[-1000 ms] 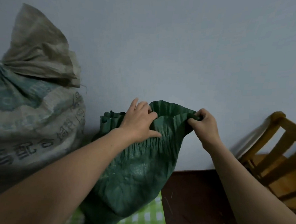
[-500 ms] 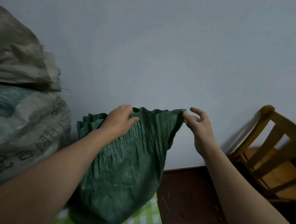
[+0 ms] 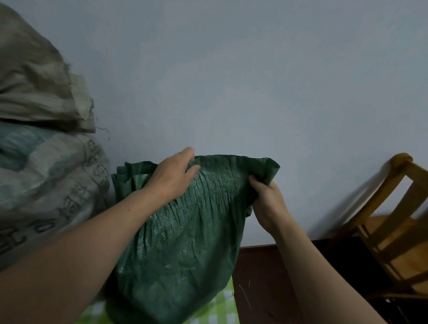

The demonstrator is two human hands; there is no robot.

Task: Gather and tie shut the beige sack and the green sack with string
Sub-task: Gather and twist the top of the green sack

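1. The green sack (image 3: 186, 235) stands on a checked cloth (image 3: 213, 319) against the wall, just right of the beige sack (image 3: 31, 175). Its mouth is spread wide, not yet gathered.
2. The left hand (image 3: 172, 176) curls over the top edge near the middle, fingers behind and thumb on the front. The right hand (image 3: 265, 202) clenches the right corner in a bunch.
3. The pleats at the far left of the mouth lie outside both grips. If the hands close toward each other without taking them in, that part probably stays loose and the neck ends up gaping.
4. The woven fabric looks slick and stiff. A one-handed hold on the gathered neck may spring open once the other hand lets go.
5. No string is in view. Reaching away for it with one hand is the likeliest cause of such a slip.
6. Pulling the mouth hard to one side could tip the sack off the cloth toward the floor or the chair (image 3: 399, 223).
7. The beige sack's top is bunched and flopped over; I cannot tell whether it is tied, so it may be skipped by mistake.
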